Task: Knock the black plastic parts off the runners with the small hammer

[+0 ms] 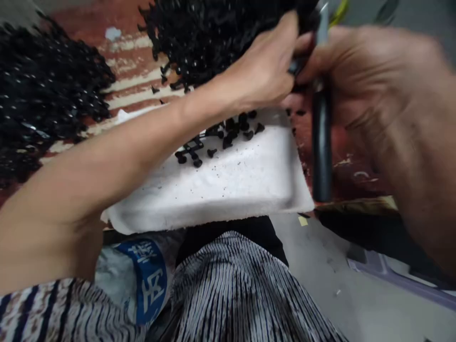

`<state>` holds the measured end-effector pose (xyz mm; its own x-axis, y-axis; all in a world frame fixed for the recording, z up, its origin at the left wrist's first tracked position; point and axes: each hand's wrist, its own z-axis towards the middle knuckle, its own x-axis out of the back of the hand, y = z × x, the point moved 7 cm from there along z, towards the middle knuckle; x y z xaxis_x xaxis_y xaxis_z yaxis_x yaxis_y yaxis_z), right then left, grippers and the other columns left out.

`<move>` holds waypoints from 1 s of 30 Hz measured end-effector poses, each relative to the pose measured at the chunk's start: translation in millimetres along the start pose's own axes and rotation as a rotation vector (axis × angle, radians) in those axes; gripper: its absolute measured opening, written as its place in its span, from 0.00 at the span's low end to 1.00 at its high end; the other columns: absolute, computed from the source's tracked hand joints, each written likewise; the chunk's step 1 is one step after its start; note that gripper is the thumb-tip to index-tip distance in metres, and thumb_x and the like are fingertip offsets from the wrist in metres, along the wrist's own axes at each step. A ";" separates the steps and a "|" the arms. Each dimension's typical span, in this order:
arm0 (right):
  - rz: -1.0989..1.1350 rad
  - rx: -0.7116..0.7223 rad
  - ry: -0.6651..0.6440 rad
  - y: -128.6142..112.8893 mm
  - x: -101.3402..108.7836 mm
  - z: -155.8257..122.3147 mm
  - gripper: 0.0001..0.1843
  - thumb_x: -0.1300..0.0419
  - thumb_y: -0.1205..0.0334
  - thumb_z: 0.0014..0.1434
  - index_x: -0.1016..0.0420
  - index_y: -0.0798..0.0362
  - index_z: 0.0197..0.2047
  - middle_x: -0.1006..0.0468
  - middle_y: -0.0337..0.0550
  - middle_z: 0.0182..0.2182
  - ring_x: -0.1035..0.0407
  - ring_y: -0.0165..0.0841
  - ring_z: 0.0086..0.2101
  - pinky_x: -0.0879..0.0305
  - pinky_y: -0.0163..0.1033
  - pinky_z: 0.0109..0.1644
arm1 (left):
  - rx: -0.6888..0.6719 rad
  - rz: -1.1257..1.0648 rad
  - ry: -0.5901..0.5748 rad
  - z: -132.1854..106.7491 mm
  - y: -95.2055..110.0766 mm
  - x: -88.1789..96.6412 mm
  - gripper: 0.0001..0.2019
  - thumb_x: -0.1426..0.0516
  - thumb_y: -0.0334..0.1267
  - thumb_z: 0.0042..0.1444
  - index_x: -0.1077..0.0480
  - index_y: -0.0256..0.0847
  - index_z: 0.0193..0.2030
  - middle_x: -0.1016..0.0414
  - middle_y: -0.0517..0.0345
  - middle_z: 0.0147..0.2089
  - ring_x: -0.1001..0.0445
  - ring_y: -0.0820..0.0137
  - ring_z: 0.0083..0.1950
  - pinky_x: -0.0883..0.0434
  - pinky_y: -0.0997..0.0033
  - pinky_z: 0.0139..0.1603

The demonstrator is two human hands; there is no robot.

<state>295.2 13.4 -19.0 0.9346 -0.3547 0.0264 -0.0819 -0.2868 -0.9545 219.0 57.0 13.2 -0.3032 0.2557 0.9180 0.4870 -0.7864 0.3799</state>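
Observation:
My right hand [359,71] is closed around a knife [321,142], its black handle hanging down and its short metal blade pointing up. Close against its fingers, my left hand [269,66] pinches a small black part [295,66], mostly hidden between the two hands. Under my left forearm lies a white tray [228,185], with several small black mushroom-shaped pieces [231,135] along its far side. Just beyond my left hand spreads a big heap of such black pieces [203,38].
Another heap of black pieces [42,80] covers the left of the worn red tabletop [124,71]. Something yellow [338,12] shows at the upper right. Below the table edge are a blue-and-white bag [146,275] and a purple-grey frame [402,275] on the floor.

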 end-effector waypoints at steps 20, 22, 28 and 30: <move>-0.069 0.031 0.351 43.3 82.9 -71.3 0.24 0.43 0.72 0.41 0.35 0.47 0.44 0.33 0.43 0.46 0.30 0.31 0.32 0.26 0.32 0.20 | 0.045 0.108 -0.152 -2.5 -26.5 11.5 0.12 0.50 0.28 0.53 0.28 0.39 0.41 0.24 0.53 0.38 0.26 0.65 0.41 0.34 0.69 0.38; -0.069 0.011 0.371 46.2 91.9 -73.2 0.23 0.43 0.72 0.42 0.34 0.48 0.44 0.34 0.43 0.44 0.30 0.30 0.32 0.26 0.31 0.20 | 0.084 0.229 -0.157 18.5 -19.6 -0.1 0.15 0.49 0.29 0.55 0.30 0.38 0.49 0.25 0.48 0.46 0.27 0.61 0.47 0.33 0.66 0.43; -0.054 -0.017 0.382 40.6 97.9 -54.3 0.28 0.42 0.74 0.42 0.33 0.49 0.49 0.32 0.42 0.40 0.33 0.26 0.25 0.28 0.31 0.18 | 0.036 0.464 -0.007 71.7 -8.9 -22.4 0.24 0.42 0.30 0.53 0.37 0.36 0.58 0.33 0.40 0.59 0.35 0.52 0.59 0.35 0.56 0.54; -0.051 -0.030 0.385 38.1 96.1 -44.6 0.29 0.42 0.75 0.43 0.34 0.49 0.50 0.32 0.40 0.36 0.32 0.27 0.23 0.29 0.32 0.18 | -0.006 0.478 -0.001 82.6 -10.0 -26.3 0.19 0.45 0.29 0.55 0.35 0.36 0.55 0.29 0.42 0.55 0.34 0.54 0.58 0.37 0.56 0.55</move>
<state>366.5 -71.4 -39.6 0.7401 -0.6455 0.1886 -0.0541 -0.3367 -0.9401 289.8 104.6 -5.3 -0.0458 -0.1352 0.9898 0.5673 -0.8191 -0.0857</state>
